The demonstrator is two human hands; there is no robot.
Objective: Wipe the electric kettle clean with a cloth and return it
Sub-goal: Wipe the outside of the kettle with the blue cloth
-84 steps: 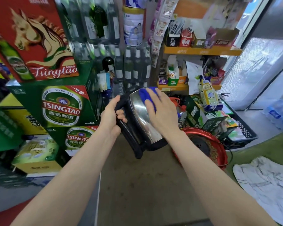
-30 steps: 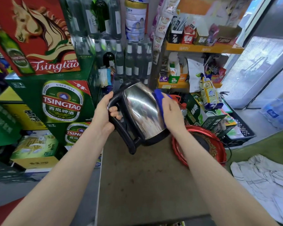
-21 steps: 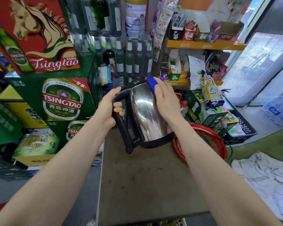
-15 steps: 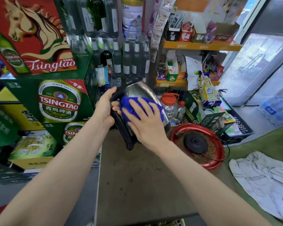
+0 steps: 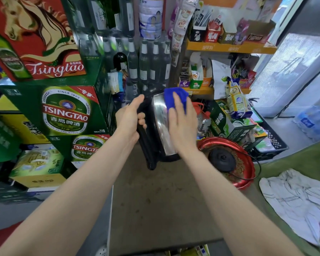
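Observation:
A steel electric kettle [image 5: 160, 126] with a black handle hangs tilted in the air above a brown table [image 5: 161, 206]. My left hand [image 5: 130, 119] is closed around its handle. My right hand [image 5: 182, 122] presses a blue cloth [image 5: 175, 99] flat against the upper right side of the steel body. The kettle's black base [image 5: 222, 160] with its cord lies in a red tray [image 5: 248, 180] to the right of the kettle, with nothing standing on it.
Green and red Tsingtao beer cartons [image 5: 67, 109] are stacked at the left. Glass bottles [image 5: 146, 61] and orange snack shelves [image 5: 227, 48] stand behind. A plastic jar [image 5: 203, 121] and green boxes [image 5: 231, 124] crowd the tray's far side. A white cloth [image 5: 299, 198] lies at the right.
My right hand slid the blue cloth from the kettle's left side near the handle up and over to its upper right side. My left hand kept its hold and the kettle turned a little.

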